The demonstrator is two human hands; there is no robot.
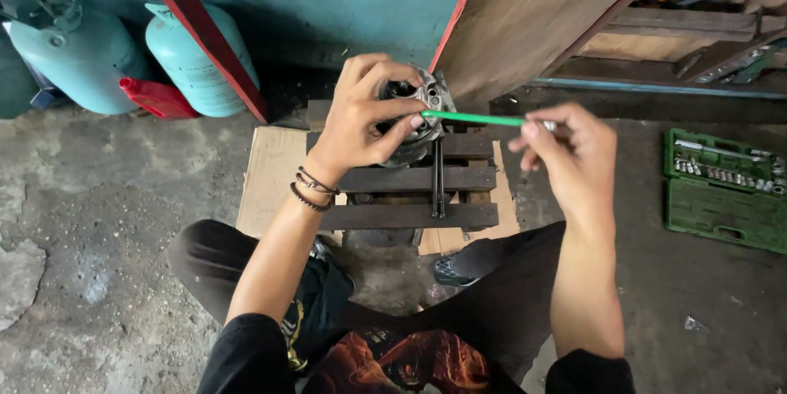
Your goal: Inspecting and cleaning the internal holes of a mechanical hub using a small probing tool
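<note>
My left hand (365, 111) grips a round grey metal engine part (428, 99) that sits on a small dark wooden pallet stand (414, 193). My right hand (566, 148) holds the far end of a thin green rod (471, 118). The rod lies level, and its tip reaches the metal part next to my left thumb. A dark metal bar (438, 185) lies across the slats below the part. Cardboard (275, 173) lies under the stand. I sit on the concrete floor with my knees on either side of the stand.
Two pale green gas cylinders (78, 54) stand at the back left beside a red container (156, 97) and a slanted red bar (197, 29). An open green socket set case (725, 189) lies on the floor at right. Wooden boards (541, 13) lean behind the stand.
</note>
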